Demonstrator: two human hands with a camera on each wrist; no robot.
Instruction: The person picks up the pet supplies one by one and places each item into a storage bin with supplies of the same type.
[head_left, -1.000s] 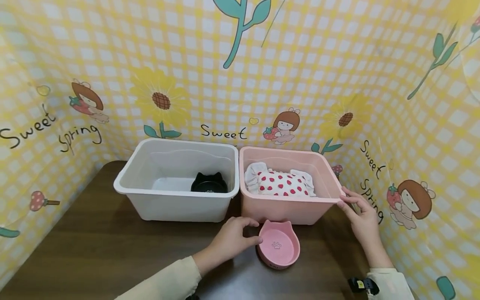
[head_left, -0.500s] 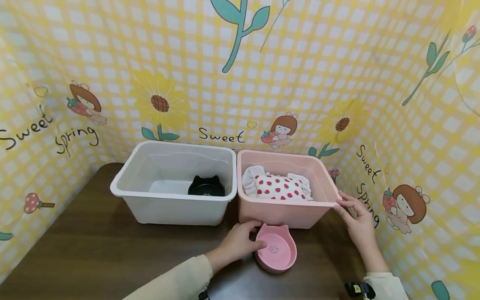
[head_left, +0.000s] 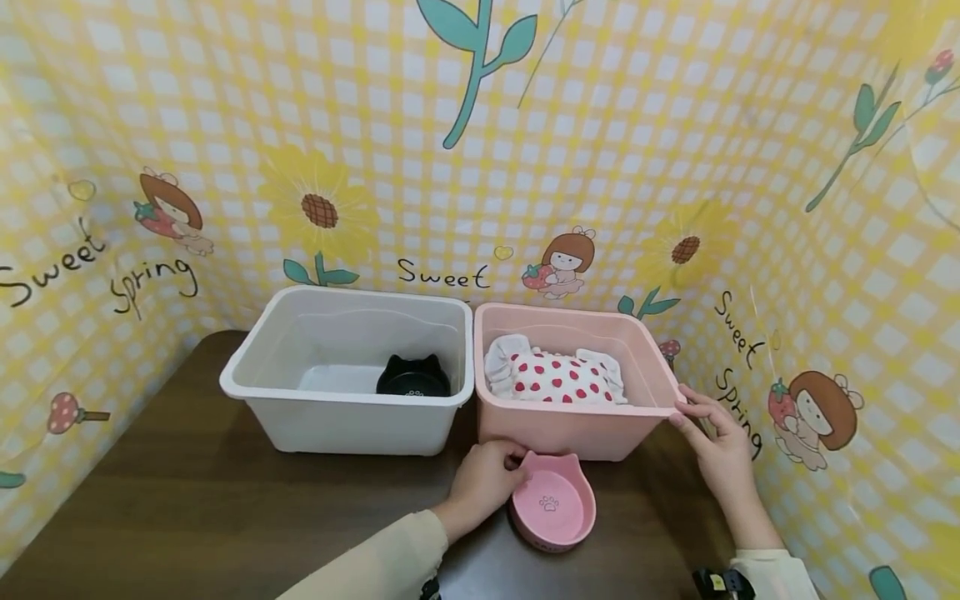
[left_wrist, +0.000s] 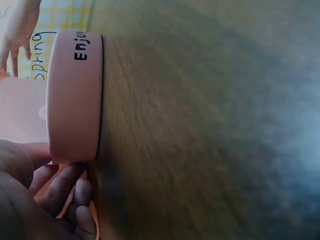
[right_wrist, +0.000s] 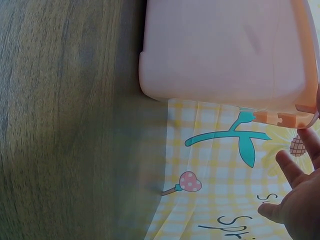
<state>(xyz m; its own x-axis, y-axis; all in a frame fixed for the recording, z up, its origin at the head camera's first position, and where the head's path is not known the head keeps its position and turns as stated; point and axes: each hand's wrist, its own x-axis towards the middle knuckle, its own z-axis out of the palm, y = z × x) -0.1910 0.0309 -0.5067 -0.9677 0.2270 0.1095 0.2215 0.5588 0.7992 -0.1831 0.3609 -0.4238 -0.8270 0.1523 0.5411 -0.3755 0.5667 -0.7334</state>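
My left hand (head_left: 483, 483) pinches the wall of a pink cat-eared pet bowl (head_left: 557, 507) at its left side, with the thumb over the rim. The bowl rests upright on the table; black lettering shows on its outer wall (left_wrist: 74, 100) in the left wrist view. My right hand (head_left: 722, 450) touches the front right rim corner of a pink bin (head_left: 577, 432), its fingers mostly straight in the right wrist view. Inside that bin lies a small white pillow (head_left: 566, 377) with red strawberry-like spots and ruffled ends.
Left of the pink bin stands a white bin (head_left: 352, 427) with a black cat-eared bowl (head_left: 414, 377) inside. Both bins sit side by side on the dark wooden table (head_left: 187, 500). A yellow checked cloth (head_left: 450, 208) hangs behind and at the sides.
My left hand has moved right to the pink bowl and taken hold of its rim. My right hand has stayed at the pink bin's corner. The camera view has shifted slightly.
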